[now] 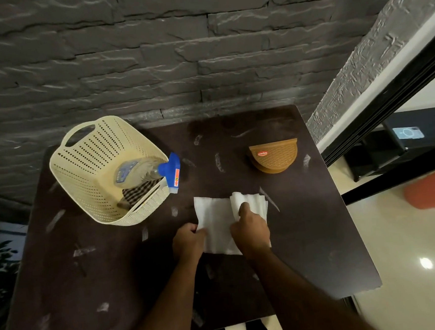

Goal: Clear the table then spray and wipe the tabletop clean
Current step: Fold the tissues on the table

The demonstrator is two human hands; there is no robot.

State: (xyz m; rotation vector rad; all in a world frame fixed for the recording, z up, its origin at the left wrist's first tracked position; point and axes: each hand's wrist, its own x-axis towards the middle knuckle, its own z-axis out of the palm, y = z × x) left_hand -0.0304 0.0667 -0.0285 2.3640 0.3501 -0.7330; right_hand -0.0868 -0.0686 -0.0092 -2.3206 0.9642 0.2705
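A white paper towel (215, 216) lies flat on the dark brown table (306, 236), near its middle. My left hand (188, 241) pinches the towel's lower left edge. My right hand (252, 229) grips a folded-over flap of the same towel at its right side, thumb on top. A cream perforated basket (82, 158) stands at the back left of the table. In it lies a clear spray bottle (137, 170) with a blue and white trigger head (173, 173) sticking over the rim, and a checked cloth (138, 193) under it.
A brown half-round plastic holder (275, 155) stands at the back right of the table. White smears are scattered over the tabletop. A dark stone wall runs behind. To the right are a pale tiled floor, an orange bucket (432, 191) and a black frame.
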